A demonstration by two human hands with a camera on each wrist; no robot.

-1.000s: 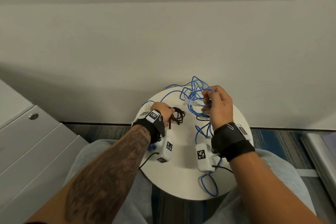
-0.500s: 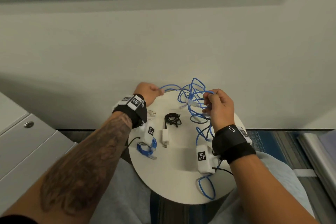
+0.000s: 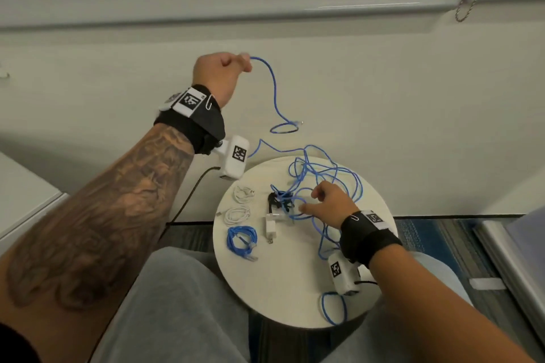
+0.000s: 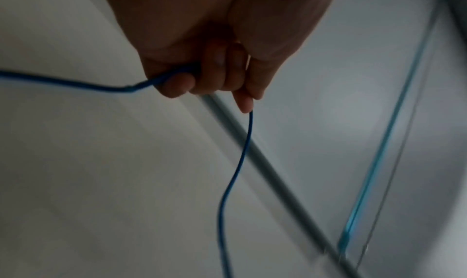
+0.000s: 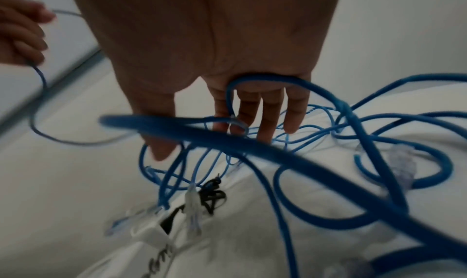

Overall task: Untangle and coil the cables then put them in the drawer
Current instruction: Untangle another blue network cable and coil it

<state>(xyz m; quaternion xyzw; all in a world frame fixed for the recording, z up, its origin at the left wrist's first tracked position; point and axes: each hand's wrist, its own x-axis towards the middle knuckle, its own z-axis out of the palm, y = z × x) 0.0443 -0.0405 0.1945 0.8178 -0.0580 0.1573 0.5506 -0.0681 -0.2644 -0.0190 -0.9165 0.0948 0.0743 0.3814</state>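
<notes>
The loose cable (image 3: 275, 97) I lift is bright blue, like the tangle (image 3: 321, 180) and the small coil (image 3: 241, 240) on my cream-white round table (image 3: 283, 283). Two coiled cords (image 3: 239, 204) and a plug (image 3: 270, 228) are white; one knotted cord (image 3: 273, 202) is black. My wristbands (image 3: 203, 124) are black, with white tags bearing black square patterns.

Your head view is evenly lit, soft shadows, edges bowed. Both wrist views are dim, motion-blurred; nearest blue cable (image 5: 252, 142) out of focus.
</notes>
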